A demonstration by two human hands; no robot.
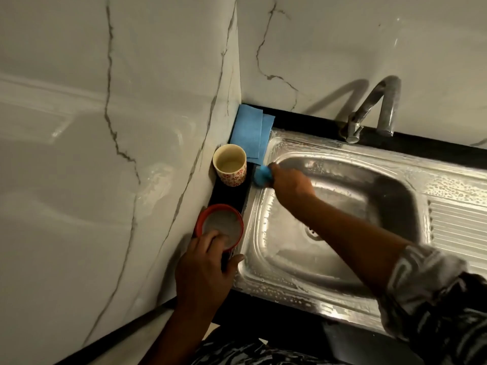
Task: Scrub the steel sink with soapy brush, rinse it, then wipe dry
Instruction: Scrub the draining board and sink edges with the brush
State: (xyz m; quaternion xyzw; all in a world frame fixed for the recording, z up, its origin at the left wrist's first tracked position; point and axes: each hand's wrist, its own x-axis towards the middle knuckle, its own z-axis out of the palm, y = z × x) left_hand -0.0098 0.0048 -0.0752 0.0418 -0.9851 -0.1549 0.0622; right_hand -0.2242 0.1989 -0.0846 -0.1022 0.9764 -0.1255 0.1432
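The steel sink (266, 206) is wet and covered in soap film, with suds on its rim and drainboard. My right hand (291, 184) grips a blue brush (261, 175) and presses it against the sink's far left rim. My left hand (204, 268) holds the near edge of a red bowl (218, 222) of soapy water, which stands on the black counter left of the sink. A folded blue cloth (250, 131) lies in the back corner, partly over the sink's rim.
A cream cup with red flowers (230, 165) stands between the bowl and the cloth. The steel tap (369, 114) rises behind the sink. Marble walls close in on the left and back. The ribbed drainboard (458, 225) extends right.
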